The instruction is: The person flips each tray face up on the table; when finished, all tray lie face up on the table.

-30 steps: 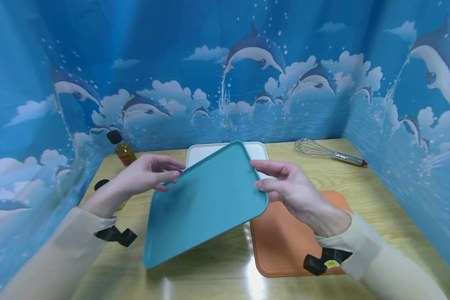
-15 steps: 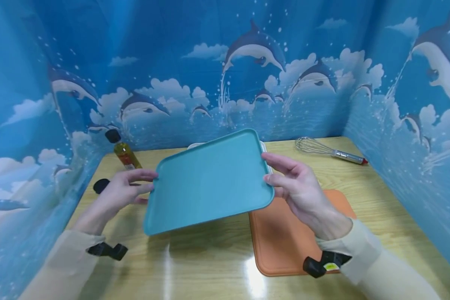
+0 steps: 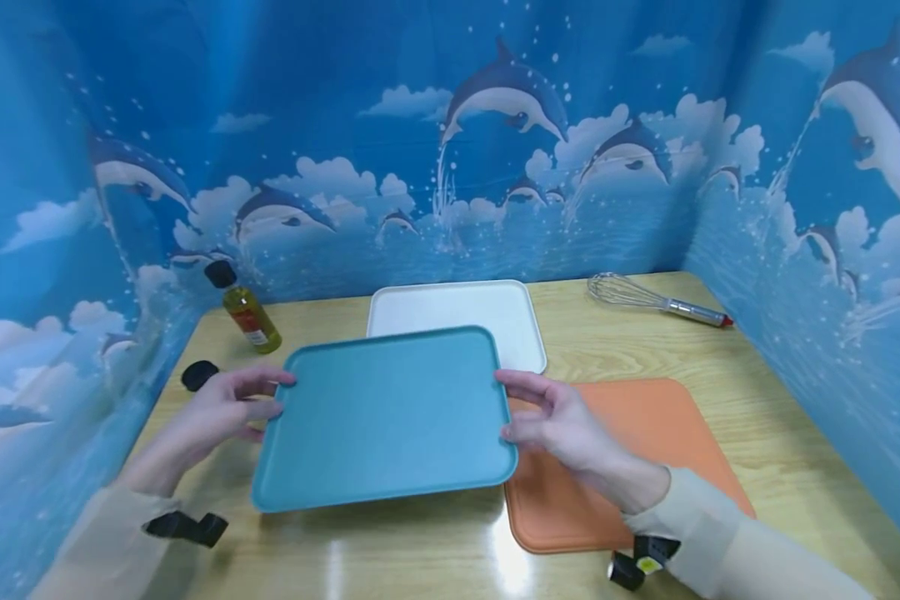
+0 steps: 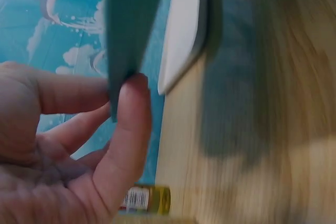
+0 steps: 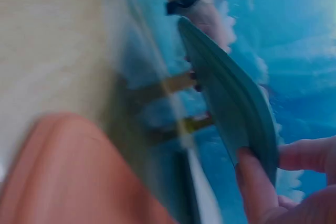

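A teal rectangular tray (image 3: pixel 386 421) with a low rim is held above the table, nearly level, its near edge raised off the wood. My left hand (image 3: pixel 228 408) pinches its left edge between thumb and fingers; the left wrist view shows the tray (image 4: pixel 131 19) edge-on in that hand (image 4: pixel 79 140). At the opposite edge my right hand (image 3: pixel 558 429) pinches near the right side. In the right wrist view the thumb lies under the tray (image 5: pixel 231 103) and a finger over its rim. Beneath that hand lies an orange tray (image 3: pixel 630 467).
A white tray (image 3: pixel 450 308) lies at the back, partly covered by the teal one. An oil bottle (image 3: pixel 251 321) stands at the back left, with a second black cap (image 3: pixel 198 375) before it. A whisk (image 3: pixel 656 300) lies back right. Dolphin-print curtains (image 3: pixel 435 150) enclose the table.
The teal tray has turned from a steep slant to nearly level and come down toward the front left. My left hand shifted from its far edge to its left edge.
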Action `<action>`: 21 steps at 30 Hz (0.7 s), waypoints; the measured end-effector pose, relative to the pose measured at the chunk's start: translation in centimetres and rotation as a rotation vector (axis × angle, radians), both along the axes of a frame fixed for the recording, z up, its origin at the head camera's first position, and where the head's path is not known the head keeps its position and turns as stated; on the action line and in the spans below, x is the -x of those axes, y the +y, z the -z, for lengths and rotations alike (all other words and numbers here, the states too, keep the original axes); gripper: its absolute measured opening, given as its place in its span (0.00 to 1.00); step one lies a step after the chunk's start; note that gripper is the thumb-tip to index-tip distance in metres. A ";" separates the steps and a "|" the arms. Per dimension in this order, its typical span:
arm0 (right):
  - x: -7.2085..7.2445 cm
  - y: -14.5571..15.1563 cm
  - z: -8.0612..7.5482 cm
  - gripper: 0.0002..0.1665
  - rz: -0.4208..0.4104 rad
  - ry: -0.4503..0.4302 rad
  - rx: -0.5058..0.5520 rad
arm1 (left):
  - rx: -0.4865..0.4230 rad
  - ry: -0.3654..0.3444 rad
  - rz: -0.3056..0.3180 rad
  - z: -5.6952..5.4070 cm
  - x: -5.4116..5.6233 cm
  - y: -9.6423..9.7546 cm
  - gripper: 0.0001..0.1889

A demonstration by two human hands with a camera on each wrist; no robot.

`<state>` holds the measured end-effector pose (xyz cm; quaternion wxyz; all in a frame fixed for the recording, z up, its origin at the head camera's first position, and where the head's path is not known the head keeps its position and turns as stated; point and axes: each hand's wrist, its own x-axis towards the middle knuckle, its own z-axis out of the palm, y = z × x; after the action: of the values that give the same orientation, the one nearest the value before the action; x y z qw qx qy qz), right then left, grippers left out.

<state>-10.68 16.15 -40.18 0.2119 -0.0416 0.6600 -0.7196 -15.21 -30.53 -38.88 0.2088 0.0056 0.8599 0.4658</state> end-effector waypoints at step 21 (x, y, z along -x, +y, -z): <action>-2.8 -4.0 2.6 0.57 -0.257 -0.200 -0.031 | 0.148 -0.089 0.022 2.6 -2.4 -3.7 0.19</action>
<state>-7.90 12.14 -42.77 0.3675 -0.0503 0.6360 -0.6767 -12.83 -34.18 -41.51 0.2517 -0.0208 0.8818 0.3982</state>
